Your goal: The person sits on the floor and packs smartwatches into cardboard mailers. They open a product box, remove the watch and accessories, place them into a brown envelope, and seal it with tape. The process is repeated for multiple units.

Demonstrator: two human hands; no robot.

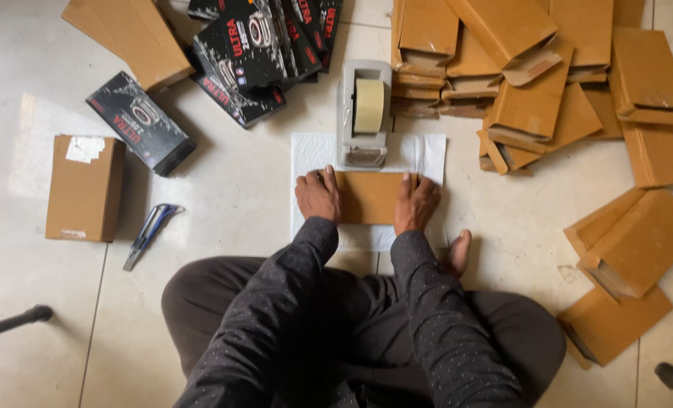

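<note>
hands flat on brown box (370,196), centre of white sheet (306,151): our left hand (318,195) pressing left end, right hand (416,202) right end, fingers spread, gripping nothing. tape dispenser (364,113) touches far edge; we judge uneven press could skew box into dispenser.

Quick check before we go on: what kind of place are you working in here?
Likely an informal packing spot on a tiled floor, not a bench. Flat brown cardboard boxes lie piled around, black printed product boxes are stacked nearby, and a tape dispenser stands before both hands.
</note>
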